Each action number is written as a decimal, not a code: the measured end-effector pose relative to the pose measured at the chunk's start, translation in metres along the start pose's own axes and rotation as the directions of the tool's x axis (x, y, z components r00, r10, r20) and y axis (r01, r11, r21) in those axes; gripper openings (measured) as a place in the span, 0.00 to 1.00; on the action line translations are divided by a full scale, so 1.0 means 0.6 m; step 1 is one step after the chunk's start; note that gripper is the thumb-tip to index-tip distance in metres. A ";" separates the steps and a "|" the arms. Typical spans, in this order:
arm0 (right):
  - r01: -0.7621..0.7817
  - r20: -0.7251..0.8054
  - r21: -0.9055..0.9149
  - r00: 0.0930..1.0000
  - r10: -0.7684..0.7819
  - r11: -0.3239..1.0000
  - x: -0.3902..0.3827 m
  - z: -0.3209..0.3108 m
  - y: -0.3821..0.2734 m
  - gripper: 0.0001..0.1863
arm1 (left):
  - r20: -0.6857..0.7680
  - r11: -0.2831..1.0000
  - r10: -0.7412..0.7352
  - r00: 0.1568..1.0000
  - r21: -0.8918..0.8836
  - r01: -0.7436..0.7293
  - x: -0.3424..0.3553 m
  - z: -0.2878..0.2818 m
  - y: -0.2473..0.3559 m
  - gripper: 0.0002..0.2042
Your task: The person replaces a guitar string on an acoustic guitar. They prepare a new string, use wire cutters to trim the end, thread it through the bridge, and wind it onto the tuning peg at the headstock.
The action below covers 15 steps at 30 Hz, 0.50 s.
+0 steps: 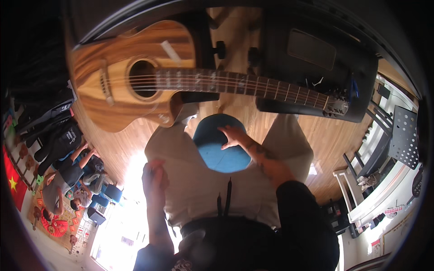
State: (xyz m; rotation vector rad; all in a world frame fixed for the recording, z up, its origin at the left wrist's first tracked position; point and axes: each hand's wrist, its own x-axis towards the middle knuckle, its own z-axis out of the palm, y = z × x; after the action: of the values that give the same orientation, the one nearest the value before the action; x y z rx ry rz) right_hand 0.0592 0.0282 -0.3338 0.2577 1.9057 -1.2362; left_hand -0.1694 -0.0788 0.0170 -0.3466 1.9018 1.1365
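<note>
While the right hand (233, 137) is over the blue seat (221, 156) between the thighs, its thumb and fingers are spread wide, with nothing visible in the grip. Contact between these fingertips and the seat cannot be confirmed. In the head view, the left hand (154, 174) is beside the left thigh, fingers folded inward and blurred; whether it holds anything cannot be determined. Both hands are apart from the guitar.

The acoustic guitar (194, 81) extends across the upper part of the head view, beyond the knees. Its striped wooden body is at the left, soundhole and strings facing the camera, with a pale strip (171, 50) on the upper part of the body. The neck runs to the right, and the headstock (337, 106) is over the black worktop (280, 58). Contact at that end cannot be verified. A blue object (355, 86) is near the headstock.

Tan trousers (199, 189) cover the wearer's legs above a wooden floor (113, 149). A perforated music stand (404, 135) is at the far right. At the lower left, a person in a grey top (61, 189) is near blue chairs (112, 193).
</note>
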 end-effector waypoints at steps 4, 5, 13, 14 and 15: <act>0.015 -0.298 0.799 0.878 0.375 0.601 0.017 0.078 0.124 0.30 | 0.133 0.530 0.155 0.979 0.825 -0.196 0.283 -0.028 -0.344 0.19; 0.112 -0.393 0.869 0.748 0.535 0.482 0.008 0.102 0.170 0.26 | 0.133 0.384 0.029 0.991 0.914 -0.134 0.327 -0.037 -0.412 0.23; -0.323 0.461 0.882 0.739 0.491 -0.342 -0.068 0.266 0.212 0.57 | -0.106 0.162 -0.368 0.924 0.971 0.176 0.402 0.011 -0.587 0.42; -0.264 0.432 0.855 0.838 0.334 -0.446 -0.046 0.307 0.199 0.56 | -0.121 0.170 -0.358 0.926 0.967 0.192 0.380 -0.004 -0.590 0.42; -0.343 0.487 0.851 0.799 0.351 -0.398 -0.070 0.261 0.186 0.55 | -0.095 0.199 -0.330 0.939 0.965 0.168 0.382 -0.011 -0.609 0.42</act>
State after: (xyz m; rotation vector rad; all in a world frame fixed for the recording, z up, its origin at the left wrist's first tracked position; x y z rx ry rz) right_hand 0.2315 -0.0364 -0.4038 1.6406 0.0104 -1.9232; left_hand -0.0843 -0.2410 -0.3733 0.1549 1.9386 -0.4178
